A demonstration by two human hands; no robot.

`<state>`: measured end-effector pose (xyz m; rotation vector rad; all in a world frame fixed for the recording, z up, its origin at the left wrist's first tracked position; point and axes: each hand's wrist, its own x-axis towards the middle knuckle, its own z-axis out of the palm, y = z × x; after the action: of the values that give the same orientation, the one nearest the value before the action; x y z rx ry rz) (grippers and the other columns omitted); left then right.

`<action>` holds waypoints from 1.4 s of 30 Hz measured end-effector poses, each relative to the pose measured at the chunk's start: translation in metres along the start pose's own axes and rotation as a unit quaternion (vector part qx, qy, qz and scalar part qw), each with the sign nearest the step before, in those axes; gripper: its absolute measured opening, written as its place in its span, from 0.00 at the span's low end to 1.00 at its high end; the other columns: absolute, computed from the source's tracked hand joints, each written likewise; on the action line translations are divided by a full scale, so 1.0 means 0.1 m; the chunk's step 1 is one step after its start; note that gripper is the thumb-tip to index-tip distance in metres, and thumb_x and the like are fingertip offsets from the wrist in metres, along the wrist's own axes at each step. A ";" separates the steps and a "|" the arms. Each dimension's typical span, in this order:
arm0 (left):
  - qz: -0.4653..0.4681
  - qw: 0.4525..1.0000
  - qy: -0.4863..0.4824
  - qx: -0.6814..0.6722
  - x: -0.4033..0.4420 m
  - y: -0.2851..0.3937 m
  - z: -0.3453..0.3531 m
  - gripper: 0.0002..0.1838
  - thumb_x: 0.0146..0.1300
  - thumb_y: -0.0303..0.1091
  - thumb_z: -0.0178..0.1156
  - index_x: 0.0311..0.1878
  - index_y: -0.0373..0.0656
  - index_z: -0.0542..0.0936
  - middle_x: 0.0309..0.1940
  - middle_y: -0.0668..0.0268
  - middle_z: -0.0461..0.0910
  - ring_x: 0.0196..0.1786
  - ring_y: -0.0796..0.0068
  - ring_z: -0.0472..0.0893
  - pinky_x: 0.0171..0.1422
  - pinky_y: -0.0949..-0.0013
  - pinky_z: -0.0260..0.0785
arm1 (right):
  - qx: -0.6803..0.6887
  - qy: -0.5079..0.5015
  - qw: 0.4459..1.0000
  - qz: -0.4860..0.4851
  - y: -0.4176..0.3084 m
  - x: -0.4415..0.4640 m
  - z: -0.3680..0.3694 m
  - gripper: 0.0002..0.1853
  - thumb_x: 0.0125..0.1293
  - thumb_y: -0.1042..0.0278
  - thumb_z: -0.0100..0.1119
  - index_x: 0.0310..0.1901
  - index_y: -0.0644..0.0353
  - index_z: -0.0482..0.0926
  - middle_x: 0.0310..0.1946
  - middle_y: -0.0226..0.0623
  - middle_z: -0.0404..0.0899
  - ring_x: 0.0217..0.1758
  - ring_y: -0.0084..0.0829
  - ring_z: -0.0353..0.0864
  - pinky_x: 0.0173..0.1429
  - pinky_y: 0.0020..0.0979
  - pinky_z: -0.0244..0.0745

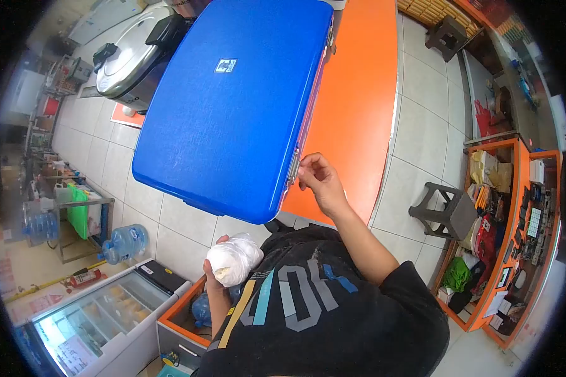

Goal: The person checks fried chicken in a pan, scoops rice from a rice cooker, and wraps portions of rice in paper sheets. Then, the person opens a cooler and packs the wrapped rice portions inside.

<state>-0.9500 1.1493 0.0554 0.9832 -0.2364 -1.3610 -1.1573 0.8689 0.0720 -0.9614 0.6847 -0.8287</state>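
A large blue cooler box (233, 107) with a closed lid sits on the orange table (358, 81). My right hand (324, 183) is at its near right corner, with thumb and fingers closed on a metal latch (294, 166). Down by my body, my left hand (215, 276) grips a rounded white plastic bag (234, 259), bundled up. What the bag contains is mostly hidden, though something pale shows at its near end. The fingers of that hand are partly covered by the bag.
Beyond the cooler box stands a big metal pot (135, 53) with black handles. A glass-topped freezer (107, 314) and a water jug (126, 244) are at left. To the right are a dark plastic stool (446, 210) and an orange-framed cabinet (484, 251).
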 end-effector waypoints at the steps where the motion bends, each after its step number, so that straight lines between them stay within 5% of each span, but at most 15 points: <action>1: 0.000 1.000 -0.002 0.000 0.00 -0.01 0.00 0.58 0.50 0.75 0.59 0.73 0.38 0.59 0.66 0.48 0.67 0.65 0.46 0.72 0.68 0.42 0.66 | -0.001 0.000 1.000 -0.001 -0.01 0.02 -0.05 0.08 0.71 0.67 0.59 0.45 0.56 0.71 0.34 0.27 0.75 0.33 0.20 0.74 0.36 0.24 0.71; 3: 0.006 0.998 0.057 -0.038 0.00 -0.03 0.01 0.59 0.47 0.74 0.64 0.72 0.38 0.59 0.64 0.45 0.68 0.64 0.44 0.72 0.67 0.42 0.68 | 0.175 0.049 0.983 0.033 -0.08 0.11 -0.21 0.10 0.72 0.60 0.56 0.45 0.58 0.73 0.34 0.28 0.75 0.35 0.22 0.76 0.37 0.25 0.71; 5: 0.009 0.998 0.051 -0.036 0.01 -0.02 0.06 0.59 0.47 0.74 0.64 0.72 0.38 0.59 0.64 0.45 0.68 0.64 0.44 0.72 0.66 0.42 0.68 | -0.002 0.147 0.989 -0.020 -0.20 0.54 -0.53 0.15 0.74 0.56 0.53 0.52 0.59 0.74 0.38 0.32 0.77 0.36 0.24 0.77 0.40 0.27 0.72; 8: 0.005 0.998 0.046 -0.045 0.00 -0.04 0.04 0.59 0.47 0.74 0.64 0.72 0.39 0.58 0.64 0.45 0.68 0.64 0.44 0.72 0.66 0.42 0.69 | -0.040 0.177 0.972 -0.149 -0.78 1.39 -0.74 0.24 0.74 0.58 0.51 0.65 0.63 0.68 0.51 0.38 0.77 0.45 0.27 0.79 0.49 0.30 0.74; 11: -0.005 0.998 0.044 -0.040 -0.03 0.02 0.24 0.59 0.46 0.74 0.64 0.72 0.39 0.59 0.64 0.45 0.68 0.63 0.44 0.73 0.65 0.42 0.69 | -0.004 0.193 0.966 -0.173 -1.15 2.10 -0.74 0.22 0.73 0.59 0.51 0.62 0.65 0.71 0.51 0.37 0.78 0.47 0.25 0.78 0.54 0.31 0.74; 17: 0.017 0.998 0.056 -0.005 -0.02 -0.07 0.14 0.57 0.47 0.73 0.65 0.71 0.41 0.61 0.63 0.45 0.69 0.63 0.44 0.74 0.65 0.42 0.69 | -0.158 0.108 0.980 -0.059 -1.35 2.35 -0.79 0.19 0.74 0.60 0.48 0.49 0.68 0.80 0.37 0.35 0.83 0.36 0.25 0.81 0.45 0.28 0.78; 23: -0.002 0.996 0.079 -0.048 0.00 -0.06 0.23 0.56 0.46 0.71 0.66 0.71 0.41 0.62 0.63 0.45 0.69 0.63 0.44 0.74 0.65 0.41 0.69 | -0.379 0.179 0.902 -0.104 -1.72 2.19 -0.59 0.21 0.68 0.55 0.52 0.39 0.69 0.83 0.30 0.43 0.84 0.30 0.30 0.84 0.38 0.33 0.77; 25: -0.012 0.997 0.075 -0.032 0.00 -0.04 0.27 0.56 0.46 0.71 0.67 0.71 0.42 0.62 0.62 0.45 0.70 0.63 0.43 0.74 0.66 0.41 0.69 | -0.444 0.148 0.883 -0.030 -1.92 2.11 -0.46 0.22 0.68 0.52 0.53 0.40 0.67 0.81 0.30 0.43 0.83 0.28 0.31 0.84 0.35 0.32 0.79; 29: -0.015 0.996 0.073 -0.039 0.01 -0.03 0.25 0.56 0.46 0.70 0.67 0.71 0.42 0.61 0.62 0.45 0.70 0.63 0.44 0.74 0.66 0.41 0.69 | -0.420 0.116 0.900 -0.031 -1.97 2.14 -0.47 0.23 0.71 0.50 0.54 0.51 0.66 0.74 0.36 0.43 0.80 0.33 0.30 0.84 0.35 0.29 0.80; 32: -0.011 0.997 0.072 -0.039 0.01 -0.06 0.20 0.57 0.46 0.71 0.67 0.71 0.43 0.61 0.62 0.46 0.70 0.63 0.44 0.74 0.66 0.42 0.69 | -0.199 0.078 0.976 -0.036 -1.66 2.22 -0.90 0.21 0.69 0.54 0.58 0.51 0.64 0.69 0.41 0.45 0.78 0.33 0.31 0.83 0.35 0.31 0.80; 34: 0.000 0.996 0.072 -0.044 0.01 -0.08 0.19 0.56 0.47 0.71 0.66 0.71 0.42 0.61 0.62 0.45 0.70 0.63 0.44 0.74 0.66 0.42 0.69 | -0.313 0.148 0.936 -0.058 -1.24 2.18 -1.14 0.19 0.67 0.62 0.60 0.51 0.66 0.69 0.33 0.43 0.78 0.31 0.37 0.85 0.34 0.32 0.81; 36: 0.002 0.996 0.072 -0.050 0.00 -0.08 0.20 0.56 0.47 0.71 0.65 0.71 0.41 0.61 0.62 0.45 0.70 0.63 0.44 0.74 0.66 0.42 0.69 | -0.604 0.245 0.716 -0.249 -0.85 1.97 -1.22 0.17 0.68 0.62 0.60 0.50 0.64 0.70 0.33 0.41 0.78 0.32 0.36 0.84 0.35 0.30 0.79; 38: 0.001 0.996 0.074 -0.057 0.00 -0.07 0.23 0.56 0.48 0.71 0.65 0.71 0.41 0.61 0.62 0.45 0.70 0.63 0.44 0.74 0.66 0.42 0.69 | -0.388 0.201 0.892 -0.116 -0.82 1.64 -0.94 0.19 0.70 0.59 0.59 0.53 0.64 0.69 0.42 0.44 0.78 0.43 0.37 0.84 0.45 0.34 0.78; 40: -0.002 0.997 0.063 -0.054 -0.03 -0.04 0.25 0.55 0.49 0.71 0.64 0.71 0.40 0.61 0.62 0.45 0.70 0.63 0.45 0.73 0.66 0.43 0.69 | -0.220 0.077 0.972 0.031 -0.93 1.22 -0.51 0.19 0.72 0.59 0.55 0.56 0.65 0.69 0.54 0.47 0.75 0.57 0.38 0.78 0.55 0.40 0.74; 42: -0.001 0.996 0.068 -0.063 -0.04 -0.08 0.16 0.55 0.49 0.71 0.64 0.71 0.40 0.61 0.62 0.46 0.70 0.64 0.45 0.73 0.66 0.43 0.69 | -0.267 0.062 0.942 -0.194 -0.64 0.89 -0.07 0.29 0.76 0.52 0.46 0.68 0.68 0.60 0.69 0.54 0.62 0.74 0.41 0.60 0.70 0.45 0.60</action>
<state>-0.9673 1.1466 0.0615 0.9653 -0.0457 -1.2895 -1.1364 0.7700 0.1144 -1.5799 0.8659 -1.0823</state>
